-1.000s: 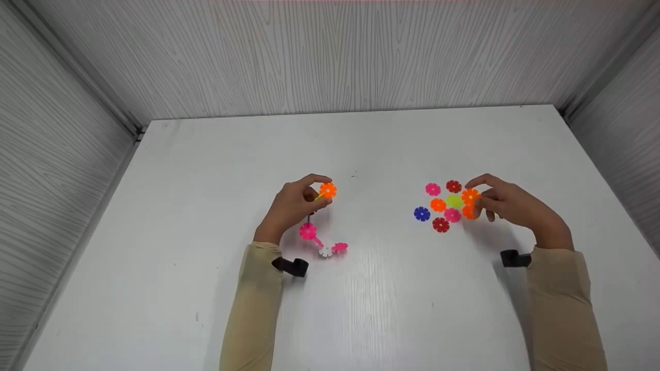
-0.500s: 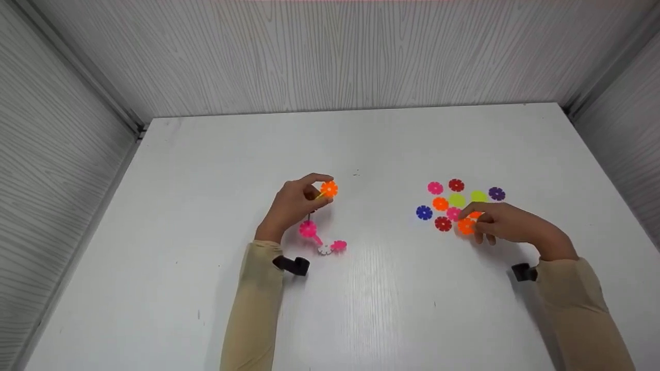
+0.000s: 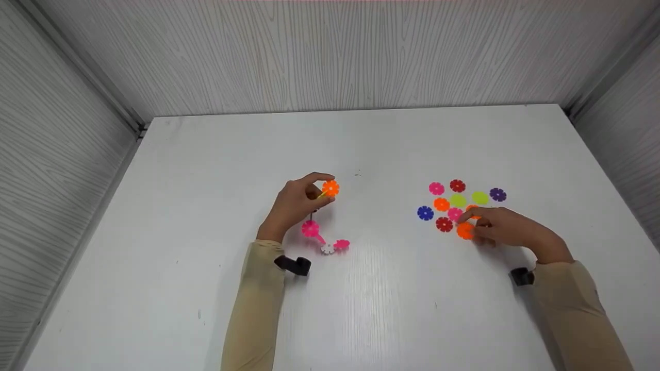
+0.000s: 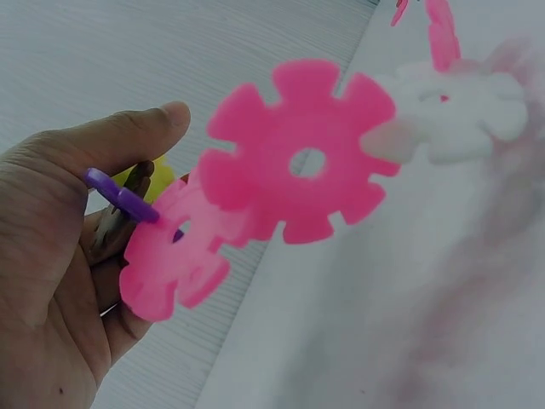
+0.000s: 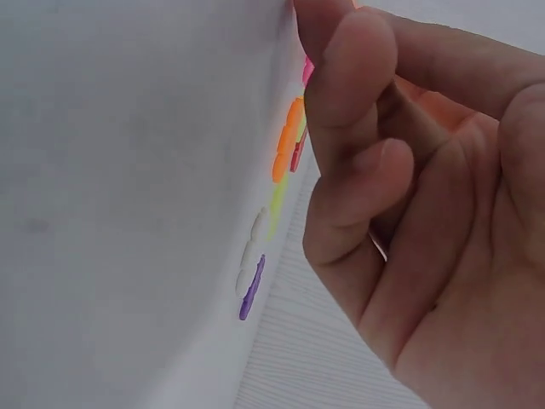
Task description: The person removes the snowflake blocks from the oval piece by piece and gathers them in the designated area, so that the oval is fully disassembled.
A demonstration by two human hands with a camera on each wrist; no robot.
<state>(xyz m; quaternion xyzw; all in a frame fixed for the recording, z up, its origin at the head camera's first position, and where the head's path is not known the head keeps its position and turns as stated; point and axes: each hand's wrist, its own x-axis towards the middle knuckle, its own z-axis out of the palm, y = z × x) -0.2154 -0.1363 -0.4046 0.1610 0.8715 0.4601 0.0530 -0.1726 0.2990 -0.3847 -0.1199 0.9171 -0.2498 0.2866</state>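
Note:
My left hand [image 3: 295, 205] holds a chain of slotted plastic snowflake discs between thumb and fingers. An orange snowflake disc [image 3: 330, 188] is at the fingertips, beside a yellow one seen edge-on. From the palm side the chain runs on through a purple disc [image 4: 123, 196], pink discs [image 4: 298, 153] and a white disc [image 4: 464, 115] to another pink disc [image 3: 342, 244]. At the near edge of the loose discs, my right hand [image 3: 508, 226] pinches a separate orange snowflake disc [image 3: 465, 231]. In the right wrist view, the fingers mostly hide that disc.
Loose discs lie on the white table [image 3: 371, 299] left of and beyond the right hand: blue [image 3: 425, 213], dark red [image 3: 444, 224], pink [image 3: 436, 188], lime [image 3: 480, 197], purple [image 3: 498, 194] and others. A white disc [image 5: 250, 254] shows in the right wrist view. Panels enclose the table.
My right hand has drawn an orange disc from the right of the group toward the near side, uncovering the lime and purple discs. The left hand stays nearly still with its chain.

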